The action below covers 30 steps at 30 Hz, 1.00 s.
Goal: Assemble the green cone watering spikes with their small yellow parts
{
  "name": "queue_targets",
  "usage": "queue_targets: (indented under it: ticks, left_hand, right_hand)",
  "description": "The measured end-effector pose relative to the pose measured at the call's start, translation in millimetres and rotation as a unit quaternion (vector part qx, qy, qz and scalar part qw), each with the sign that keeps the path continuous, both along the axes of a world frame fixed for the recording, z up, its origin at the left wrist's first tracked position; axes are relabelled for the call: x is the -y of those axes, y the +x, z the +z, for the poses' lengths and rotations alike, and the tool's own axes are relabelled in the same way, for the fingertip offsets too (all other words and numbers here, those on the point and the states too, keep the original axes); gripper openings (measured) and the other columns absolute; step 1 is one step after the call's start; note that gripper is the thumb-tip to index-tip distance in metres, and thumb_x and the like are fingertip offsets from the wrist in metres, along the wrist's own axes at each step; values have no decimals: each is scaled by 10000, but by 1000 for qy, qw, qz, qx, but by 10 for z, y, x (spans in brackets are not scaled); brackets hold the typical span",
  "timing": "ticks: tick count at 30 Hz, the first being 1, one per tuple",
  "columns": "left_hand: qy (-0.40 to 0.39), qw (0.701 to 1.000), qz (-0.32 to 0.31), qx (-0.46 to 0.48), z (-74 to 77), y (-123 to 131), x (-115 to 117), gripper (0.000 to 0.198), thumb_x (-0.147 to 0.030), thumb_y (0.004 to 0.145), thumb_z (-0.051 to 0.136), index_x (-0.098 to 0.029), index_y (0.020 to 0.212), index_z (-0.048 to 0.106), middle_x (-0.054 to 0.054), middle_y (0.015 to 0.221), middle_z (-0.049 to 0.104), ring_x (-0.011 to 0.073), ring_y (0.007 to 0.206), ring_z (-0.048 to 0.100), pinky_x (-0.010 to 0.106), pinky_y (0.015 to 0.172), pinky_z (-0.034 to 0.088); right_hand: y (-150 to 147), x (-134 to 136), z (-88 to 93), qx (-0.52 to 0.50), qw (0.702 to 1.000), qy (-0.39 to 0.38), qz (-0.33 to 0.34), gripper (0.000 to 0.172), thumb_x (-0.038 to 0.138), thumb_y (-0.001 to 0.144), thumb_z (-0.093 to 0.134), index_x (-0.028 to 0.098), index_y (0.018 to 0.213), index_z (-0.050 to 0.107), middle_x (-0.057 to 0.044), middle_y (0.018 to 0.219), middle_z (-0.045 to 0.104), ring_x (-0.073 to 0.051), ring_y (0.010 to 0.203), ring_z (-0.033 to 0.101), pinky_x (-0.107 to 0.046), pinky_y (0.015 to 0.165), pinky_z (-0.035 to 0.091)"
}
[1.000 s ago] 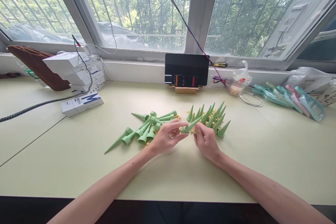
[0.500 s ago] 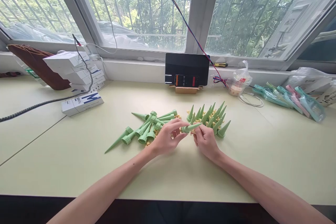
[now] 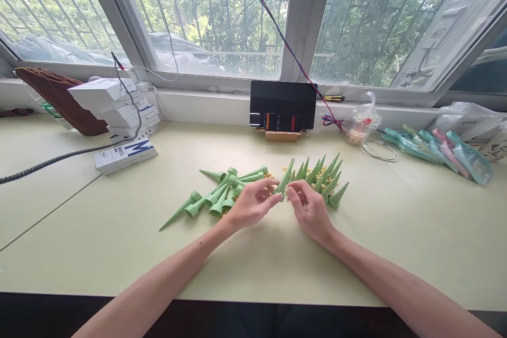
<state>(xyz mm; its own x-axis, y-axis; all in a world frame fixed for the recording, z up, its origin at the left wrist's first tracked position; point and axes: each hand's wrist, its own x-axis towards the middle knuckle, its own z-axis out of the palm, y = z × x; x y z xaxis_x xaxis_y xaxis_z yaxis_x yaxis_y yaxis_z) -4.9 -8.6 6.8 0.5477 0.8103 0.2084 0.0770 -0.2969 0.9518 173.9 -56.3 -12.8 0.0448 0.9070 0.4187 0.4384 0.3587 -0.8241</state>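
Observation:
Between the thumb and fingers of my left hand [image 3: 257, 205] is a green plastic watering spike [image 3: 284, 179], held by its wide base with the tip pointing up. My right hand [image 3: 312, 211] is beside it, thumb and fingers pinched close to the spike; what they hold, if anything, is too small to make out. Left of my hands lies a loose pile of green spikes [image 3: 217, 194] with wide ribbed caps. Behind my right hand, several green spikes [image 3: 327, 188] stand tip up, with small yellow pieces [image 3: 317, 186] among them.
A phone [image 3: 282, 122] leans on a dark tablet [image 3: 282, 96] in a cardboard stand [image 3: 280, 137]. White boxes [image 3: 125, 156] and a dark cable [image 3: 71, 154] are on the left. A bagged cup [image 3: 358, 124] and bagged coloured straps [image 3: 439, 150] are on the right.
The held spike has swung from nearly level, tip to the right, to upright. My right hand's fingers have shifted off its tip and now pinch beside it.

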Motion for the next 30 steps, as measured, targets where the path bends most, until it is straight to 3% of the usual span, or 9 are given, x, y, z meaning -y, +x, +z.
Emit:
queue_targets:
  ticks: [9,24,30]
  left_hand:
    - [-75,996,18,33,92,0,15,381,-463,830,685,-165,1064,643,-19,694,519,68,484,466,188,410,393]
    - [-78,997,26,1,66,-12,14,352,-463,838,681,-173,1030,625,-41,624,497,81,489,462,194,424,370]
    - [-75,997,10,0,57,-20,11,336,-461,850,667,-178,1025,617,-34,655,520,74,488,436,201,440,363]
  right_hand:
    - [3,1,21,62,997,36,-12,224,391,989,473,191,965,572,14,660,578,-128,484,494,-271,502,395]
    - [45,-45,-73,102,993,58,30,186,328,1002,466,193,931,573,-27,765,620,-152,604,527,-270,562,406]
    - [54,-53,-68,99,993,51,48,216,291,1013,435,197,849,540,2,677,555,-137,569,478,-258,556,386]
